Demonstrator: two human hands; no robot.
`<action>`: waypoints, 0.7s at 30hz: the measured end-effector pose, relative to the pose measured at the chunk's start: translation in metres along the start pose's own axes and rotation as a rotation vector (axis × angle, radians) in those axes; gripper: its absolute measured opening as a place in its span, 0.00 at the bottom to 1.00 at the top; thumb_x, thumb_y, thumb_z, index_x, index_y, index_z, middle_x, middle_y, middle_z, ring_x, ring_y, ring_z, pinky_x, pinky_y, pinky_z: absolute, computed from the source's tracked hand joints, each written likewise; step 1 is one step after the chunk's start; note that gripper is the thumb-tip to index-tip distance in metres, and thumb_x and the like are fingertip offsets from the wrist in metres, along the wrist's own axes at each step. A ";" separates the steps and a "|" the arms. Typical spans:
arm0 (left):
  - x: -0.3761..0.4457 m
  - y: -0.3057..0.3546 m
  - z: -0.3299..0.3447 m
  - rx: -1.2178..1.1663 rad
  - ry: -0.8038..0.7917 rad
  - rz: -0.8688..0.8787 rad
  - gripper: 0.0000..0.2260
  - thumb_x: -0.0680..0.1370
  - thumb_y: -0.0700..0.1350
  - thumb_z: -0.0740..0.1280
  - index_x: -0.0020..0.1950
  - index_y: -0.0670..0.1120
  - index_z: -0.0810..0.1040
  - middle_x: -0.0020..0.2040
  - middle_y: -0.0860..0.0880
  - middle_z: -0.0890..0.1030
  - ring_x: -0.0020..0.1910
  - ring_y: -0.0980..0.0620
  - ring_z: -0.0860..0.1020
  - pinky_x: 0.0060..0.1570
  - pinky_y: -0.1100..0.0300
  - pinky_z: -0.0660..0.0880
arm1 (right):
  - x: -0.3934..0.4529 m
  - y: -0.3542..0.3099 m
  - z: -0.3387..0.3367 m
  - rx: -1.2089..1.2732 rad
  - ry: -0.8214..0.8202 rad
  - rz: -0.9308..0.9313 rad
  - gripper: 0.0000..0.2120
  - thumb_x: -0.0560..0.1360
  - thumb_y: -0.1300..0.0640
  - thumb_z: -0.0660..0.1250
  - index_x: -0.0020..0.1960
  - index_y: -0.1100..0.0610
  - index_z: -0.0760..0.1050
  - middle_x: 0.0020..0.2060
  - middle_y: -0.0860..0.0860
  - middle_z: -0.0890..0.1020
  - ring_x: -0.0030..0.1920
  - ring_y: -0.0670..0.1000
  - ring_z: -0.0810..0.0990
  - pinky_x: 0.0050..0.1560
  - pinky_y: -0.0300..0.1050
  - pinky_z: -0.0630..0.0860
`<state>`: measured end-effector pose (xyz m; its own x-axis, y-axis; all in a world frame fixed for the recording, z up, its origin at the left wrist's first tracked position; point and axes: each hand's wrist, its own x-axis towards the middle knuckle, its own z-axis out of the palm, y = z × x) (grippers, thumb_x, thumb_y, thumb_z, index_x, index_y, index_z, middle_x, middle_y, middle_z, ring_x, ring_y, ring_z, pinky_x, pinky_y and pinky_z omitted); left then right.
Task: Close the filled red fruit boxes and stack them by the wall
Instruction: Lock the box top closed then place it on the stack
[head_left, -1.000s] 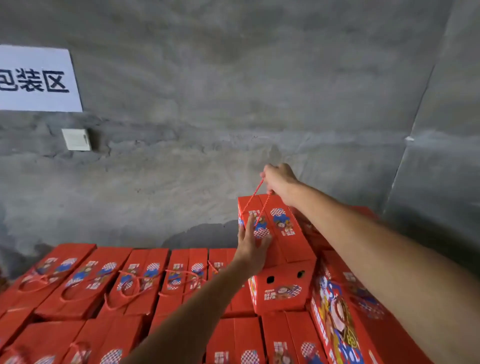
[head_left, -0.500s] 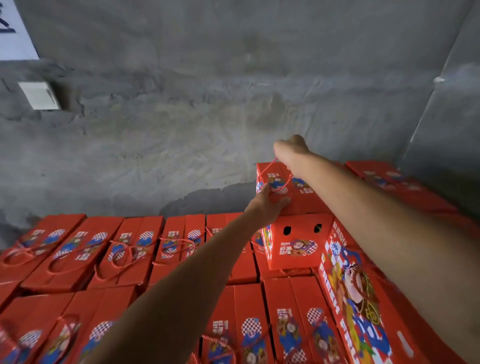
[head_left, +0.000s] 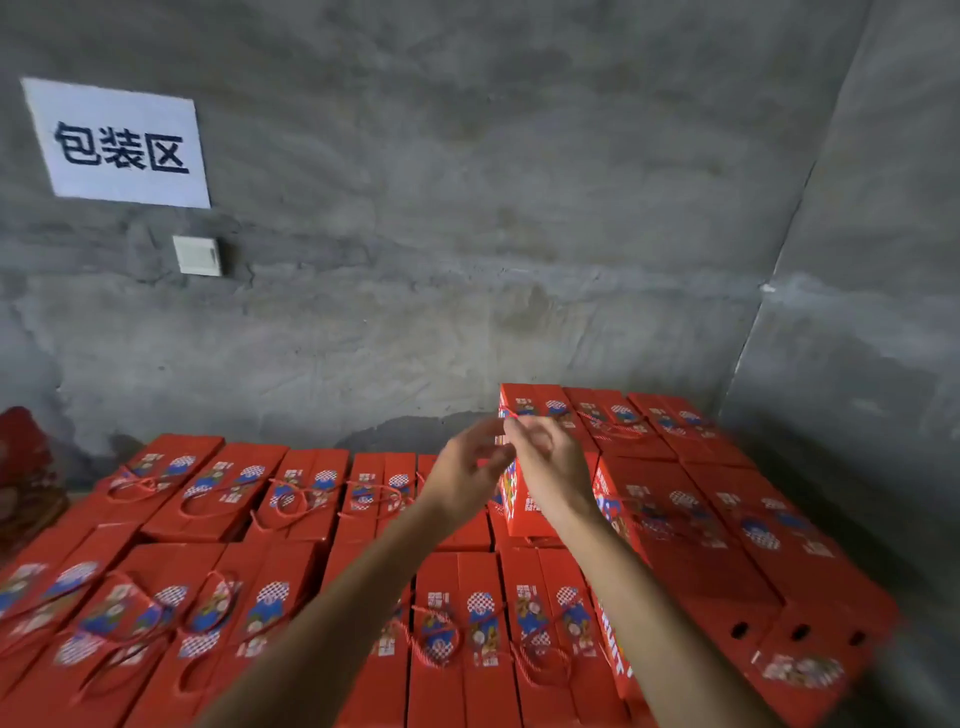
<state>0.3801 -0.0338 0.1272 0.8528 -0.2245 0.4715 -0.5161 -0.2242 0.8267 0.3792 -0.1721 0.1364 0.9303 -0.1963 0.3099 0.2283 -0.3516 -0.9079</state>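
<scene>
Both forearms are bare — no sleeve shows on either. The left hand (head_left: 470, 475) and the right hand (head_left: 548, 467) are bare too — blurred, fingers slim.

Red fruit boxes (head_left: 291, 493) throughout — lids printed with blue patches and red-and-white checkered rounds, looped with red rope handles (head_left: 208, 499). Grey, mottled concrete wall (head_left: 467, 208) behind. White sign (head_left: 119, 143) with dark blue characters — below it, a plain white switch plate (head_left: 197, 255).
</scene>
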 end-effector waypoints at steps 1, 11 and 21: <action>-0.023 0.008 -0.014 -0.028 0.031 -0.008 0.11 0.83 0.40 0.66 0.61 0.53 0.80 0.54 0.56 0.85 0.54 0.56 0.84 0.50 0.55 0.82 | -0.023 -0.008 0.003 -0.022 -0.020 -0.045 0.16 0.78 0.43 0.71 0.61 0.51 0.81 0.54 0.41 0.84 0.57 0.40 0.82 0.59 0.40 0.78; -0.271 -0.002 -0.229 -0.049 0.239 -0.180 0.17 0.79 0.58 0.68 0.64 0.52 0.80 0.58 0.55 0.84 0.54 0.50 0.85 0.48 0.53 0.84 | -0.245 -0.098 0.163 0.110 -0.289 -0.111 0.23 0.74 0.37 0.72 0.63 0.48 0.79 0.53 0.42 0.85 0.55 0.38 0.83 0.55 0.33 0.76; -0.485 -0.026 -0.494 0.097 0.430 -0.350 0.09 0.83 0.40 0.68 0.62 0.48 0.81 0.55 0.49 0.85 0.49 0.49 0.86 0.48 0.53 0.82 | -0.446 -0.193 0.454 0.306 -0.441 0.092 0.20 0.77 0.46 0.74 0.63 0.56 0.78 0.53 0.51 0.86 0.55 0.48 0.85 0.55 0.43 0.80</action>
<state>0.0190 0.5496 0.0284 0.9198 0.2812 0.2737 -0.1840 -0.3068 0.9338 0.0510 0.3990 0.0457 0.9676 0.2119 0.1372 0.1521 -0.0553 -0.9868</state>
